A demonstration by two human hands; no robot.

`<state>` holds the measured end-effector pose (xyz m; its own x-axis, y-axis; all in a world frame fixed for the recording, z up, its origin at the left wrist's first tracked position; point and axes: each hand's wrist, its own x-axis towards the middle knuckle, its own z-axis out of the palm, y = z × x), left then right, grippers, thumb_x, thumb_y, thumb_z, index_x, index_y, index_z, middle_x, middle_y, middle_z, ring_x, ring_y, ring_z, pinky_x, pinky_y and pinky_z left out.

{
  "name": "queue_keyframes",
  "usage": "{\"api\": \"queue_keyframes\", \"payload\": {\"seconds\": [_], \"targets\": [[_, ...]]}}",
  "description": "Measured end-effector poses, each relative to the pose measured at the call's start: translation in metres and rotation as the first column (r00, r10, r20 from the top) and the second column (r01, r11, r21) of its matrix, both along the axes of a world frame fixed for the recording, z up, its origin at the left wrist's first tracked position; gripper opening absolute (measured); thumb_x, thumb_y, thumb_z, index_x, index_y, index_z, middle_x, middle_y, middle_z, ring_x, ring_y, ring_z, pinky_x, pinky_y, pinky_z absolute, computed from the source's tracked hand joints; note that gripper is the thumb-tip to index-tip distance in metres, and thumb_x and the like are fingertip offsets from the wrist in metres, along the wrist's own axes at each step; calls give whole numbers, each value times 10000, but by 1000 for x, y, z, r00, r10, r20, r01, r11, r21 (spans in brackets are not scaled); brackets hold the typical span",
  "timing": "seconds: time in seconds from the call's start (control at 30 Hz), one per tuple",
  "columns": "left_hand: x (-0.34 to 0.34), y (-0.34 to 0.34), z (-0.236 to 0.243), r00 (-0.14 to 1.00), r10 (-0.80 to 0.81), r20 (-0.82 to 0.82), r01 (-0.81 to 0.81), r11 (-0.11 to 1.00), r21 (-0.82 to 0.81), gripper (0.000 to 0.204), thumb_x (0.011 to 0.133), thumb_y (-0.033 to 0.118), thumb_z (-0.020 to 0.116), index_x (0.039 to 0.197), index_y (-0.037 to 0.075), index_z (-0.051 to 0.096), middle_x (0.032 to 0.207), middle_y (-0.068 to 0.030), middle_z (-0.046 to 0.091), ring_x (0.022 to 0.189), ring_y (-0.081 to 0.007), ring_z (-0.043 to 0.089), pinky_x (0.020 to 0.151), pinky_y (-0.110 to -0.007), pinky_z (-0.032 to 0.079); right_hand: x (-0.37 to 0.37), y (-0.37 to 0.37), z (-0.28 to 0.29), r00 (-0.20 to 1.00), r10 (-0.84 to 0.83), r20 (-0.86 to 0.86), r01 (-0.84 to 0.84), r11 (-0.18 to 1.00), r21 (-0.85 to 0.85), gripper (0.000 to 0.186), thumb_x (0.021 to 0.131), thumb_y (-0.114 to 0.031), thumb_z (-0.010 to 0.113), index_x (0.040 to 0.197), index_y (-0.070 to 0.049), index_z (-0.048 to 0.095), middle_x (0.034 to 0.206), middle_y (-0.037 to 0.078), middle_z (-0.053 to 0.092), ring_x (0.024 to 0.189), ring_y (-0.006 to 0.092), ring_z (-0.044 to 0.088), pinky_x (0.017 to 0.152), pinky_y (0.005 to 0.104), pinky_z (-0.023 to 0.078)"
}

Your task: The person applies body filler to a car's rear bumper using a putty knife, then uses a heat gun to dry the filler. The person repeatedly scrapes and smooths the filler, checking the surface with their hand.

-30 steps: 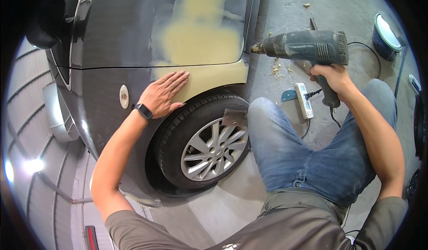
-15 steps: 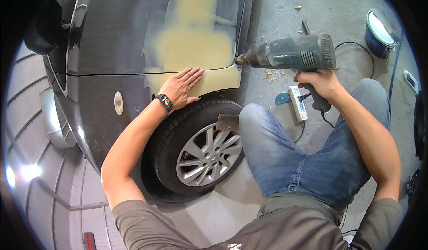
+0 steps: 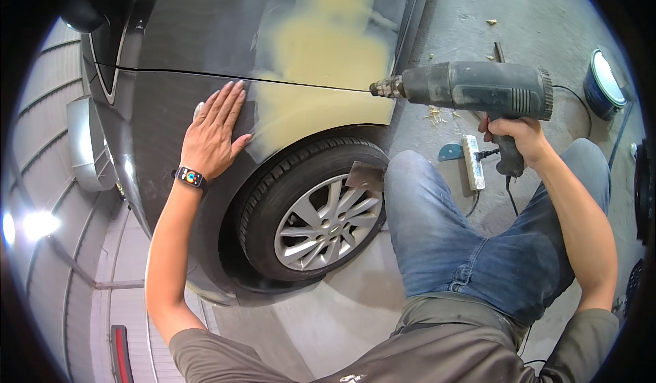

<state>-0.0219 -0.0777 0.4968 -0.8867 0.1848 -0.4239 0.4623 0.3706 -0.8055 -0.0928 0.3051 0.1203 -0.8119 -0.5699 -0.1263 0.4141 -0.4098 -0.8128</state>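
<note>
Blue tub (image 3: 598, 94) on grey floor (image 3: 533, 24); bright light (image 3: 41, 225).

I'm catching colours glowing on the watch display (image 3: 190, 176) and a pale mark (image 3: 352, 378) showing on the shirt (image 3: 437, 338), but I'm reading no words or numbers: too small.

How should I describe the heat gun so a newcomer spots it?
From the dark car, look right to the right hand gripping the heat gun. Unlike the white power strip below, it is bulky, dark and has a nozzle.

Car (image 3: 287, 113) beyond the top edge
</note>
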Motion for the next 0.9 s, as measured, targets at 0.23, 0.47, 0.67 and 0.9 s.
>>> {"api": "queue_keyframes", "payload": {"seconds": [0.23,0.47,0.67,0.9], "targets": [[16,-6,-31,996,-42,-80,48,996,81,769,979,436,548,1599,56,295,1679,-70,272,1563,-231,207,1291,-394,154,4,-13,4,997,50,-54,-47,997,58,182,766,-48,651,929,5,712,880,100,711,780,177,663,745,328,543],[18,-12,-57,991,29,-129,-17,995,94,779,974,435,558,1601,57,292,1683,-63,263,1564,-244,205,1291,-400,149,11,-15,6,996,61,-61,-56,995,87,172,765,-26,642,918,19,706,861,104,709,755,187,671,716,350,561],[7,-8,-64,986,-35,-161,52,993,103,747,975,428,562,1601,102,317,1678,-26,284,1558,-244,221,1288,-405,153,15,-12,17,998,26,-60,-21,997,79,160,786,-73,665,915,0,726,879,95,721,779,173,677,752,324,547],[-13,-3,-62,956,-72,-285,98,992,77,694,1002,428,538,1601,143,335,1672,-14,304,1557,-243,228,1278,-420,169,18,-5,17,999,-51,-18,52,997,50,173,781,-59,646,919,7,725,878,99,720,792,174,671,756,319,541]]}}
